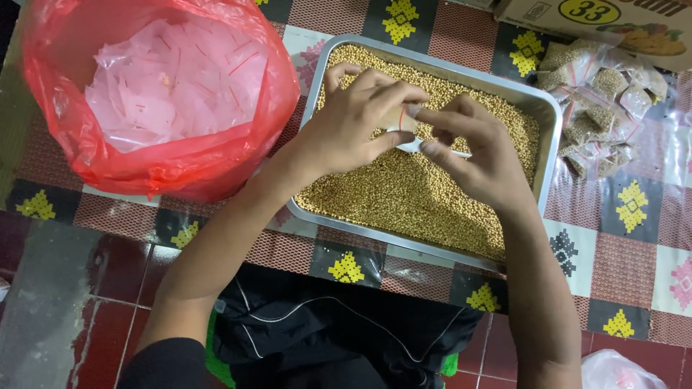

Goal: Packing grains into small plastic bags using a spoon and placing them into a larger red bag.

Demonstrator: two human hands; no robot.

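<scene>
Left hand [353, 119] and right hand [472, 148] over metal tray [549, 115] of seeds [404, 194], fingers of both pinching small plastic pouch [405, 128]. Risk: pouch tipping, seeds spilling onto patterned mat [634, 245] near filled packets [602, 108].

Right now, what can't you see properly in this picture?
Head view only:
- Small packet: mostly hidden by the left hand and right hand; its contents can't be told.
- Tray bottom: covered by seeds.
- Cardboard box: cut off by the top edge.
- White bag: cut off at the bottom edge.
</scene>
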